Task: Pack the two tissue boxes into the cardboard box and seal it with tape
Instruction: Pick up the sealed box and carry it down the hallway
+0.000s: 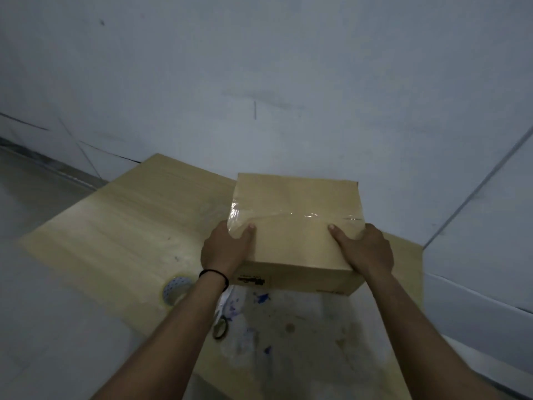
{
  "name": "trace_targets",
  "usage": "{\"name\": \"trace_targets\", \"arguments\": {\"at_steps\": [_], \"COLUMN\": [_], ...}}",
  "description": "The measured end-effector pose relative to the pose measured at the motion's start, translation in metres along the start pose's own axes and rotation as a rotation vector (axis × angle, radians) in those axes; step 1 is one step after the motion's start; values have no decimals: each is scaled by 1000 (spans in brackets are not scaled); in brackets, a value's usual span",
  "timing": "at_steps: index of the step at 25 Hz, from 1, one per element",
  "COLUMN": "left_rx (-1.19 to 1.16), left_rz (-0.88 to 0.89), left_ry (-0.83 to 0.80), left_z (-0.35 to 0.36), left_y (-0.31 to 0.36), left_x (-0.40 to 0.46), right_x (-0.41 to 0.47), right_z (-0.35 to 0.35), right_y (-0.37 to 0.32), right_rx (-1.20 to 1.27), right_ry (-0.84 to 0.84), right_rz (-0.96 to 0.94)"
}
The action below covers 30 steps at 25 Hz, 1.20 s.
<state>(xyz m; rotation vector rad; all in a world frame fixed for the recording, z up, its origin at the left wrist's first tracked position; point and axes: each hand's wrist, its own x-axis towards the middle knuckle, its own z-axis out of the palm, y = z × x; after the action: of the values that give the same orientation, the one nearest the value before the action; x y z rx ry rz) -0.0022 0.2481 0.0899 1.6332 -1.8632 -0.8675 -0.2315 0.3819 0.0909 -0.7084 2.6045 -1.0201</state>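
Tape roll (175, 287) at the table's (121, 226) left edge. Our left hand (225, 249) and right hand (364, 252) clasp the closed cardboard box (297, 235) by its sides, thumbs on top, near the far edge; clear tape strip (291, 216) crosses its lid.

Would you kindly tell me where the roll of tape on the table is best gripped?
The tape roll lies flat near the table edge, beside the left forearm. Come from above with the left hand, gripping across its outer rim; the open core offers a finger hold.
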Motion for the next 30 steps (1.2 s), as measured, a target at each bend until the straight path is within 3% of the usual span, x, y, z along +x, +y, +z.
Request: {"name": "trace_targets", "arguments": {"at_steps": [6,11,22,27,30], "left_rx": [-75,-97,-66,-67,-141], "left_rz": [-91,-182,-467,-524,-549], "left_ry": [255,423,778,775,684], "left_z": [-141,-264,-463,-509,-548], "left_y": [-82,-183,-385,-449,-484], "left_x": [24,43,57,104,166], "right_x": [-65,-134,-286,-304,-302], "right_z": [79,189,424,516,583], "right_y": [-135,-243,-440,-505,-564], "right_rx": [32,31,85,100,103], "right_ry": [-76,-155,-530,-640,-682], "right_rz": [-232,-388,-717,-757,-747]}}
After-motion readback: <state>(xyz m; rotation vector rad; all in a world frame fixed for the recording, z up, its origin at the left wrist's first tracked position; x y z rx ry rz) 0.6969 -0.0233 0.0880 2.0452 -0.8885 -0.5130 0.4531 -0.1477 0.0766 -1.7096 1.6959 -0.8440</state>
